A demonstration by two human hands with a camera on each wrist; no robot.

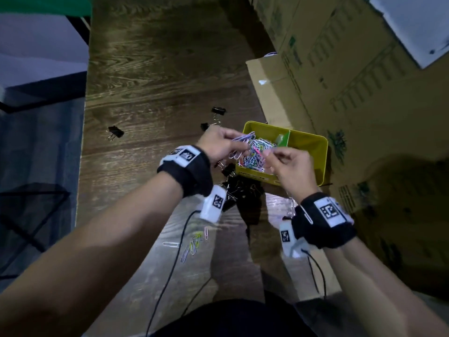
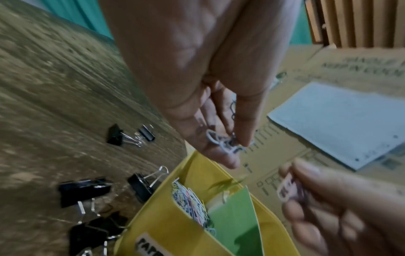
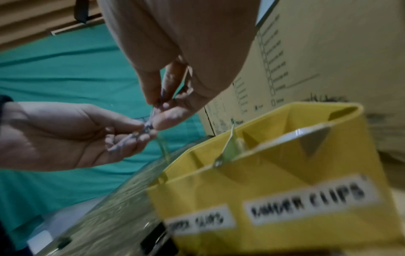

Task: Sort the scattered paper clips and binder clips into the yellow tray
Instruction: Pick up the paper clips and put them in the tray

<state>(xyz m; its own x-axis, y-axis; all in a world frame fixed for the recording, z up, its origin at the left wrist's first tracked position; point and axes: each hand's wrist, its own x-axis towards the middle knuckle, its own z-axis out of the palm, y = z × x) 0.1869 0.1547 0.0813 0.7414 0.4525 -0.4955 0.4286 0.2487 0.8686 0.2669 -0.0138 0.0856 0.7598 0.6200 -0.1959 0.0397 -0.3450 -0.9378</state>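
Note:
The yellow tray (image 1: 313, 147) stands on the wooden table, split by a green divider (image 1: 284, 139). Its left compartment holds a heap of coloured paper clips (image 1: 255, 158); the right one shows bare yellow floor. My left hand (image 1: 232, 143) hovers over the tray's left end and grips a bunch of pale paper clips (image 2: 223, 142). My right hand (image 1: 270, 154) is just beside it over the tray, pinching a pink paper clip (image 1: 258, 151). In the right wrist view both hands meet fingertip to fingertip on the clips (image 3: 149, 125). Labels on the tray front (image 3: 306, 199) are blurred.
Black binder clips lie on the table: one far left (image 1: 116, 133), two behind my left hand (image 1: 218, 110), a pile (image 1: 240, 188) before the tray. Several loose paper clips (image 1: 193, 242) lie near me. Cardboard boxes (image 1: 352, 93) wall off the right side. Cables hang from both wrists.

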